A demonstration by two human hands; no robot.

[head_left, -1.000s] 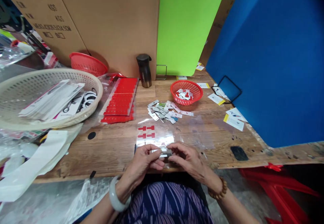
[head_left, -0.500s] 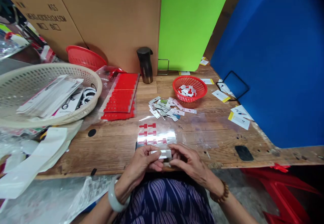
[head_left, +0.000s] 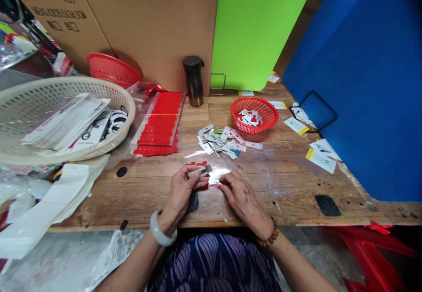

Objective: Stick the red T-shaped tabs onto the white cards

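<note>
My left hand (head_left: 183, 187) pinches a small flat metal plate (head_left: 205, 170) between thumb and fingers, above a clear sheet. My right hand (head_left: 240, 196) is closed, its fingertips at the edge of a red T-shaped sticker (head_left: 214, 186) on the clear sheet (head_left: 221, 173). More red stickers (head_left: 201, 163) show on that sheet, partly covered by my left hand. Beyond my hands lies a loose pile of similar small plates (head_left: 219, 140). Behind it stands a red basket (head_left: 268, 115) holding plates with red pieces on them.
Stacked red sticker sheets (head_left: 158, 125) lie at left, beside a large cream basket (head_left: 127, 103) of printed cards. A dark flask (head_left: 194, 81) stands by the cardboard box (head_left: 148, 28). Printed cards (head_left: 321, 160) lie near the blue panel (head_left: 362, 98) at right.
Both hands have moved forward from the table's front edge to the clear sheet. The plate is now in my left hand alone, and my right hand has come down to a red sticker.
</note>
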